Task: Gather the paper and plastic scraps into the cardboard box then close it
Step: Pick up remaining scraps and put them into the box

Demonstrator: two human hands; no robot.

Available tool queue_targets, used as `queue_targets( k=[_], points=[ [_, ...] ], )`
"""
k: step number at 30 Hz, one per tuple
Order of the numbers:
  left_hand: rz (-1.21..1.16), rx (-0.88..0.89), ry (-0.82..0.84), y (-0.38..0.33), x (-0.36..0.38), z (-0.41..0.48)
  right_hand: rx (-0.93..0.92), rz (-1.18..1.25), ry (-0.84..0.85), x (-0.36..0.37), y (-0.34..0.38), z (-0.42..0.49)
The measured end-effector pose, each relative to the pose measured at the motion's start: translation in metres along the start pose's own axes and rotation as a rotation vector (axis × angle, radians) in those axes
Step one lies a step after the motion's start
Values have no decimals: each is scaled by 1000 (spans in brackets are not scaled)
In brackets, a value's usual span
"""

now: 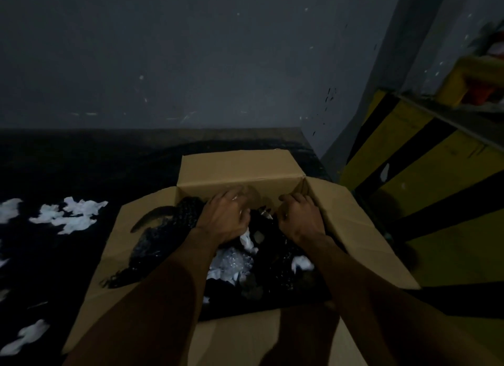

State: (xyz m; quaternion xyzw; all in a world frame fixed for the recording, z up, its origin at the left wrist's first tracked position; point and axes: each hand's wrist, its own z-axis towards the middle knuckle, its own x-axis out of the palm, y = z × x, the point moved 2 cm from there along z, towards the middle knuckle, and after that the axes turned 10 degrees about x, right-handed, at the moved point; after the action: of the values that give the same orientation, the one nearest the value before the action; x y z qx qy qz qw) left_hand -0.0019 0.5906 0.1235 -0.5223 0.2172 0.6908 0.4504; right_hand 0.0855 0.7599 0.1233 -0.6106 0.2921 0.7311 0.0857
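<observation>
Head view: a brown cardboard box [245, 172] sits on a dark floor [81, 169] at six o'clock in the frame, with all four flaps folded outward. Both bare forearms reach in from the near edge.

The left hand [223, 215] is over the middle of the box. Its fingers are curled around what looks like a clear plastic scrap [242, 198], which is blurred against the far inner wall. The right hand [300, 218] is at three o'clock from the left, close to the right inner wall. It is knuckles up, fingers tucked down into the dark contents; whether it holds anything cannot be told.

Inside the box lie black bubbled plastic sheets [188, 213], some spilling over the left flap toward eight o'clock. Crumpled white paper pieces [231, 264] lie between the forearms.

More torn white paper scraps [71, 213] remain on the floor at nine o'clock from the box, well apart from it, and another [26, 335] at eight o'clock. A grey wall [191, 65] fills twelve o'clock. A yellow-and-black striped barrier [425, 180] stands at three o'clock.
</observation>
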Motion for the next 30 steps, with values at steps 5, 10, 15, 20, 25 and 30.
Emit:
queue_targets(
  k=[5,10,15,20,25,30],
  points=[
    [-16,55,-9,-14,-22,-1,0,-21,-48,-22,1,-9],
    [73,-15,-101,-22,-52,-16,-15,-1,-84,-37,5,-24],
    [161,-119,-136,-7,-83,-57,-76,19,-87,-38,32,-38],
    [257,-266,-144,15,-115,-120,-224,62,-81,-28,97,-60],
    [320,-373,-179,46,-152,-192,-395,109,-83,-18,185,-94],
    [381,-474,-231,84,-197,-276,-507,153,-68,3,277,-142]
  ],
)
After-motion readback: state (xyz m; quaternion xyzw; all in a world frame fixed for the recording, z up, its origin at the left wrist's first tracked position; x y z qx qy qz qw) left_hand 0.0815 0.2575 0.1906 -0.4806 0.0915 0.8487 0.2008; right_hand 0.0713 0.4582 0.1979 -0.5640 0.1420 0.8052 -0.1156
